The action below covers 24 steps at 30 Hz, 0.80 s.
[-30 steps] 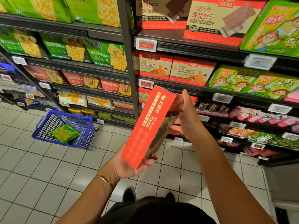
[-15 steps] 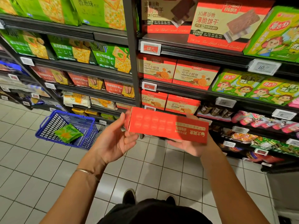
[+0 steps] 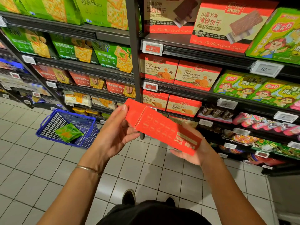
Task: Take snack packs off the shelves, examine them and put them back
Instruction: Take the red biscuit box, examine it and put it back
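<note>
Box (image 3: 162, 127) has tipped down rightward. Left hand (image 3: 115, 135) pinches upper end, right hand (image 3: 194, 155) cups lower end; slack cupping could let it slide to the floor (image 3: 48, 168).

Blue basket (image 3: 47, 127) on tiled floor (image 3: 32, 176)

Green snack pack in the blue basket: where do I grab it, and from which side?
Probably from straight above: the basket walls block the sides. The green pack lies roughly flat on the mesh bottom, so pinch its near edge or a corner rather than the broad face.
</note>
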Each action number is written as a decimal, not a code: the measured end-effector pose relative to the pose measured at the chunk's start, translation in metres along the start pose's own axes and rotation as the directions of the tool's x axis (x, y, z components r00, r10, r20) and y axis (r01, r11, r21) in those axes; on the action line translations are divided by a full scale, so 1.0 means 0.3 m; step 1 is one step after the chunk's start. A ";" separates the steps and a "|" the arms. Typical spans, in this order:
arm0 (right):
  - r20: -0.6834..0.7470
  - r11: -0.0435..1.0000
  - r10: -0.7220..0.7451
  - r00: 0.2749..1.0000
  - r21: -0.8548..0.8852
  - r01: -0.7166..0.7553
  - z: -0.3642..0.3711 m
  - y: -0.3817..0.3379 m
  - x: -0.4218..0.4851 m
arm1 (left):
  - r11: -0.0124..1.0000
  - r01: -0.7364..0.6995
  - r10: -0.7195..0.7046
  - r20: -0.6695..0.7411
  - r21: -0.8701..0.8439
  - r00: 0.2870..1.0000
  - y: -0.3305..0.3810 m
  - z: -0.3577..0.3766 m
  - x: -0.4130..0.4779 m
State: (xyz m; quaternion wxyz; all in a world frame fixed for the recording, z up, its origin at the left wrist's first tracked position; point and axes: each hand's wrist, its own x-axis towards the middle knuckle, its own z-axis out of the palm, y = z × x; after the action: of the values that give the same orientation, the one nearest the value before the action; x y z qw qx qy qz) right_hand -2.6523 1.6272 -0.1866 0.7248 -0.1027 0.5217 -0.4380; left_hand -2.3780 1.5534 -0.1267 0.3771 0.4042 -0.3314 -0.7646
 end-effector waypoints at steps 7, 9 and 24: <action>0.154 0.997 0.074 0.985 0.026 -0.079 0.043 0.064 -0.006 | 0.988 -0.138 0.132 0.098 0.065 0.986 0.037 0.079 -0.021; 0.202 0.993 0.094 0.975 0.047 -0.106 0.059 0.074 -0.001 | 0.976 -0.170 0.149 0.152 0.136 0.977 0.038 0.102 -0.028; 0.151 0.931 -0.351 0.924 -0.053 0.362 -0.008 0.054 0.054 | 0.831 -0.223 0.093 0.268 0.510 0.959 0.053 0.082 -0.053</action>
State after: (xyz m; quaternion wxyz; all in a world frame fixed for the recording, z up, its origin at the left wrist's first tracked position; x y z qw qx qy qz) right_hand -2.6446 1.6255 -0.2083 0.6628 -0.2550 0.4596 -0.5334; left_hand -2.3883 1.5640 -0.0968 0.2707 0.3720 -0.6053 -0.6495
